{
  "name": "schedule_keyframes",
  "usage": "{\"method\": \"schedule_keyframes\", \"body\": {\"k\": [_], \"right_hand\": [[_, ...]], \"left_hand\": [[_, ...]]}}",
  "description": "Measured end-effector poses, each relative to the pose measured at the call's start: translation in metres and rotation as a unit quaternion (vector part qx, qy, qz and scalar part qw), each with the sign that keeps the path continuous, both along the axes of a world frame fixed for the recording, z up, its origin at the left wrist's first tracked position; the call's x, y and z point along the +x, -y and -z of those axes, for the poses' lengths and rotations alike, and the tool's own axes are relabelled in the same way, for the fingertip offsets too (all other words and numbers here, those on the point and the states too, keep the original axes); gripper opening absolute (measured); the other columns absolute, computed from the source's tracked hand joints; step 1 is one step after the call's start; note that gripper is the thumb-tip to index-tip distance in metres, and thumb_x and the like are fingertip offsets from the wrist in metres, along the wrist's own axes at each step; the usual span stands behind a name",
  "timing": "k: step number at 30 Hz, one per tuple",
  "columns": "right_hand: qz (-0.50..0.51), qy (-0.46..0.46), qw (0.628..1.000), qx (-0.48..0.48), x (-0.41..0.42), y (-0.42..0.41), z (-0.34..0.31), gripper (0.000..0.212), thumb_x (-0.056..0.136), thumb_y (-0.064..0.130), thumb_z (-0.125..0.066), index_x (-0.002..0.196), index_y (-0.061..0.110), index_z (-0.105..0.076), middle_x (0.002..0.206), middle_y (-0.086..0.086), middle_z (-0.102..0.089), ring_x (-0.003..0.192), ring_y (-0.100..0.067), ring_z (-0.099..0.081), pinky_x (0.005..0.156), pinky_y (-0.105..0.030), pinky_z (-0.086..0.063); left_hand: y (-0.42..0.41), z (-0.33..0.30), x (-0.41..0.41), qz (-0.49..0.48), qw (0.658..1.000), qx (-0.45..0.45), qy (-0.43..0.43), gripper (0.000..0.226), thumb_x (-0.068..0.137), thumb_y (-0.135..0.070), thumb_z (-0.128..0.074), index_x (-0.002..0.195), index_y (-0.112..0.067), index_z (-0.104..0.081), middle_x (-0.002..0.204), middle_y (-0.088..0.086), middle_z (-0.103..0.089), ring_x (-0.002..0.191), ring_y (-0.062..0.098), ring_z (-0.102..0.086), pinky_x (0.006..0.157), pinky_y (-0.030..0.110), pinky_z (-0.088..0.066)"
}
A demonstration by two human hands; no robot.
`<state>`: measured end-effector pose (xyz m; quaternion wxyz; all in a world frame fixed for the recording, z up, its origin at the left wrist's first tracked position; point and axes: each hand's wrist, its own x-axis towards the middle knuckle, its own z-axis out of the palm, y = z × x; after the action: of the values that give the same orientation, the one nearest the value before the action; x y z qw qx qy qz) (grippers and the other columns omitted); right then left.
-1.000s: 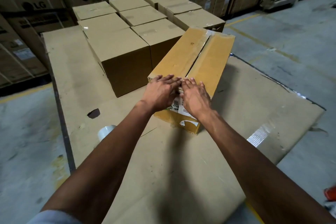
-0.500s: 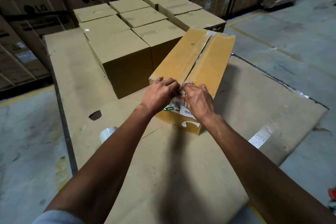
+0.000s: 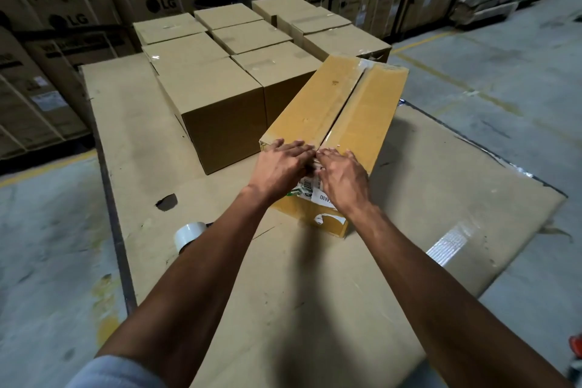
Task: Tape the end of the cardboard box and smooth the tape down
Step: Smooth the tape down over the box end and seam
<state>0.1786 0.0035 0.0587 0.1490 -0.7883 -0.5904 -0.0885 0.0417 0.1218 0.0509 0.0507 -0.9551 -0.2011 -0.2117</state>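
Note:
A long yellow-brown cardboard box (image 3: 343,104) lies on a flat cardboard sheet (image 3: 283,277), its near end facing me. Clear tape runs along its top seam. My left hand (image 3: 280,167) and my right hand (image 3: 341,175) rest side by side on the box's near top edge, fingers spread flat over the seam and folding down onto the end face. A white label (image 3: 310,192) shows between the wrists. Neither hand holds anything. A roll of clear tape (image 3: 189,235) lies on the sheet to the left, partly behind my left forearm.
Several closed brown boxes (image 3: 220,98) stand in a block just left of and behind the long box. Stacked printed cartons (image 3: 78,16) line the back wall. Concrete floor (image 3: 504,72) with yellow lines lies to the right. A hole (image 3: 166,201) marks the sheet near the tape roll.
Both hands flattened again on the near top edge after curling down over the end half a second ago. The box has not moved.

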Motion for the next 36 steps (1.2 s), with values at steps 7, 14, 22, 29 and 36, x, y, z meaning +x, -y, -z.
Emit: {"method": "schedule_keyframes", "body": {"k": [7,14,22,29,36], "right_hand": [[-0.03,-0.035,0.994,0.102,0.005,0.007,0.016,0.042,0.084,0.014,-0.084,0.123,0.009,-0.071,0.123,-0.008,-0.075,0.109,-0.024,-0.073,0.111,-0.049,-0.048],[0.011,0.035,0.997,-0.07,0.003,-0.01,0.006,0.06,0.106,0.031,-0.05,0.16,0.01,-0.033,0.164,-0.009,-0.04,0.155,-0.025,-0.032,0.128,-0.047,-0.022],[0.024,0.033,0.992,-0.117,0.0,-0.012,-0.007,0.064,0.109,0.036,-0.043,0.163,0.008,-0.024,0.17,-0.011,-0.028,0.158,-0.026,-0.025,0.129,-0.045,-0.021],[0.055,0.024,0.997,-0.058,0.006,-0.011,-0.003,0.053,0.112,0.045,-0.03,0.154,0.017,-0.048,0.157,-0.002,-0.052,0.146,-0.019,-0.047,0.119,-0.038,-0.037],[0.052,0.062,0.995,-0.049,0.013,-0.014,0.012,0.061,0.11,0.052,-0.024,0.154,0.017,-0.047,0.157,-0.002,-0.052,0.146,-0.018,-0.047,0.119,-0.037,-0.037]], "left_hand": [[-0.001,0.007,-0.005,0.022,0.996,0.02,0.083,0.032,0.095,-0.026,-0.08,0.12,-0.009,-0.07,0.12,0.01,-0.075,0.094,0.034,-0.076,0.104,0.054,-0.055],[-0.009,0.005,0.0,0.019,1.0,-0.023,0.005,0.057,0.102,-0.042,-0.065,0.155,-0.022,-0.057,0.158,-0.001,-0.059,0.15,0.021,-0.051,0.122,0.048,-0.038],[-0.013,-0.004,0.009,0.006,0.999,-0.029,-0.044,0.068,0.104,-0.048,-0.064,0.165,-0.026,-0.042,0.17,-0.004,-0.042,0.16,0.022,-0.036,0.126,0.048,-0.032],[-0.033,0.002,0.004,0.061,0.995,-0.077,0.011,0.055,0.11,-0.054,-0.039,0.156,-0.029,-0.055,0.161,-0.008,-0.054,0.154,0.019,-0.046,0.12,0.047,-0.038],[-0.041,0.03,0.006,0.07,0.995,-0.045,0.059,0.057,0.105,-0.055,-0.058,0.154,-0.025,-0.058,0.158,-0.005,-0.059,0.151,0.019,-0.049,0.114,0.045,-0.039]]}}
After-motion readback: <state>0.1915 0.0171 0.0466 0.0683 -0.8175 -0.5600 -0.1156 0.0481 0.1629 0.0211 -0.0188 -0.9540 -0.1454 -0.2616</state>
